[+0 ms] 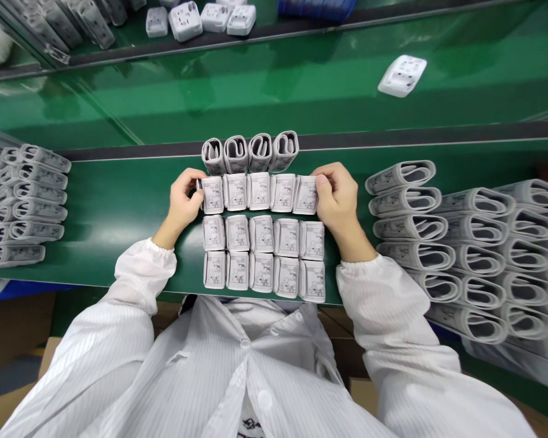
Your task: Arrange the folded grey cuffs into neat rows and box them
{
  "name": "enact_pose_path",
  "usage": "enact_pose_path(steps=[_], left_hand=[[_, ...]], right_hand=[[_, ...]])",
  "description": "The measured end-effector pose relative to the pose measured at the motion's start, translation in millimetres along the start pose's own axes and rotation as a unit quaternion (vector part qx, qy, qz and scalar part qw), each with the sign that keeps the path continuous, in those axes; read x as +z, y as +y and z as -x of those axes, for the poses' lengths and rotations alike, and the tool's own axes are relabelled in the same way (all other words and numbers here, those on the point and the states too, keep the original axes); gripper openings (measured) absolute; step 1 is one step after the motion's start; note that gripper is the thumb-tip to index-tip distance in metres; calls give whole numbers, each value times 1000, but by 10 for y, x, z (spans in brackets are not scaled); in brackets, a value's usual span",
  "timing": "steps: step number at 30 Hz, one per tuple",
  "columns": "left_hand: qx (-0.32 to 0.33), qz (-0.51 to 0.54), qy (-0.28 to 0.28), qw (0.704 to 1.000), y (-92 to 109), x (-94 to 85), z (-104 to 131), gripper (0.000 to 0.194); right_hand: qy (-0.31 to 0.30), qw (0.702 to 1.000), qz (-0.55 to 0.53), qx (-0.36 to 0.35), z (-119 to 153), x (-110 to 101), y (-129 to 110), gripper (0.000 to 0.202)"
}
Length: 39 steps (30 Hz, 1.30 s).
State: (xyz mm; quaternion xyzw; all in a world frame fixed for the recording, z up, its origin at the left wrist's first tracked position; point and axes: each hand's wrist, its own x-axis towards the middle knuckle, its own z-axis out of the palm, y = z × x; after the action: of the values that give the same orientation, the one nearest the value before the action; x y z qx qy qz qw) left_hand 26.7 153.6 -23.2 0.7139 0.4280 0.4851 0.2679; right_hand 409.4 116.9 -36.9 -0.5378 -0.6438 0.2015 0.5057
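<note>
Working over a green table (114,201), stretched across the middle of the frame. Dressed in a white striped coat (196,365), filling the bottom centre. Stacked in several columns at the right edge: a right-hand pile of folded leaflets (475,261). Stacked at the left edge: a smaller left-hand pile (22,204). Lined up just below centre, near the table's near edge: two rows of five printed bundles (262,267). Directly above those, at centre: a third row of five (259,191). Just behind it, with coiled ends showing: four folded bundles (249,155). Gripping the third row at both ends, thumb and fingers closed on its right end with the right hand (338,191), on its left end with the left hand (186,198). Lying at upper right: a white socket adapter (402,76).
</note>
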Motion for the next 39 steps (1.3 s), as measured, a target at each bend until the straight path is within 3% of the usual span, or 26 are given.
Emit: enact_pose_path(steps=[12,30,39], left_hand=[[1,31,30,999,1,1,-16,31],[-16,14,39,999,-24,6,-42,19],[11,29,36,999,-22,7,-46,24]], right_hand=[[17,999,-14,-30,-3,29,39,44],[18,998,-38,-46,-22,25,46,43],[17,998,-45,-43,-33,29,21,43]])
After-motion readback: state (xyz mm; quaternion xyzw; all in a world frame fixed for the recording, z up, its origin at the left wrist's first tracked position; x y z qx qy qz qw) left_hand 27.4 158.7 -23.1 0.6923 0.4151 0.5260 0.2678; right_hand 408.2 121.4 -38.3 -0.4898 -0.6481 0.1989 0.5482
